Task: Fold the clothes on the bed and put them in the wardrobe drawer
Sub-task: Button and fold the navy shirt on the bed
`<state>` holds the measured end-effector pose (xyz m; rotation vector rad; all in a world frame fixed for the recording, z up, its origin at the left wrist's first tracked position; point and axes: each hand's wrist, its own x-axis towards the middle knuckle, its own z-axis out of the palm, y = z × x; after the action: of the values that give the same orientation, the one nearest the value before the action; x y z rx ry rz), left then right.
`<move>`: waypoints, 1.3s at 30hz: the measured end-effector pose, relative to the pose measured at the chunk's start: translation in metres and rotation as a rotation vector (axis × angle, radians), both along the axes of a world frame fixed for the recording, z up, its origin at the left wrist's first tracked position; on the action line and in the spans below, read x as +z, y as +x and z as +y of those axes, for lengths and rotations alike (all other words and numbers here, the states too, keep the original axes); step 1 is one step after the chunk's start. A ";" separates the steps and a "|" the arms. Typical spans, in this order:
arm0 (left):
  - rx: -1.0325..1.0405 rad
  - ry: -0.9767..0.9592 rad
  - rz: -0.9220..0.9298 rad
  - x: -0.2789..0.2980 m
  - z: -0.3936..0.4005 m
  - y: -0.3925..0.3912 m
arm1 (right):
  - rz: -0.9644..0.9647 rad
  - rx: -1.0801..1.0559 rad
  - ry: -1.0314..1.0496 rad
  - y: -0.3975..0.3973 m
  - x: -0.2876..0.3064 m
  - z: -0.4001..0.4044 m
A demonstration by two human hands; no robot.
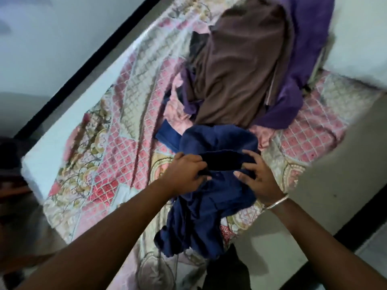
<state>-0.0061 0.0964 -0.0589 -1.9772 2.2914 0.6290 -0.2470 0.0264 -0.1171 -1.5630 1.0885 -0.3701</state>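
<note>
A crumpled navy blue shirt lies on the patterned bedsheet in the middle of the head view. My left hand grips its dark collar edge from the left, and my right hand pinches the same collar from the right. Behind it a pile holds a brown garment draped over a purple one, with pink cloth and a blue piece poking out at the pile's near edge.
The bed's pale side and a black floor strip run along the left. A white pillow sits at the top right. Something black lies at the bottom edge. Grey floor is on the right.
</note>
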 end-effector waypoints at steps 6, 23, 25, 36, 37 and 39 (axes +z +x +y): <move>0.330 0.025 0.244 0.045 0.042 0.040 | 0.036 0.178 -0.024 0.059 0.062 -0.026; 0.624 -0.306 1.098 0.230 0.139 0.056 | -0.169 0.667 -0.411 0.104 0.384 0.026; 0.627 -0.457 1.129 0.269 0.145 0.068 | -0.091 0.609 -0.430 0.100 0.417 0.023; 0.612 -0.741 0.357 0.453 0.167 0.098 | -0.200 0.485 -0.719 0.124 0.519 0.008; 0.611 -0.804 0.289 0.463 0.167 0.100 | -0.221 0.474 -0.713 0.128 0.528 0.004; 0.646 -0.957 0.207 0.481 0.166 0.099 | -0.231 0.489 -0.705 0.131 0.551 -0.003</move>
<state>0.0925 0.2626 0.4225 -3.2517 2.2391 -0.4113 -0.1160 0.0230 0.4341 -2.2675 0.3688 -0.6160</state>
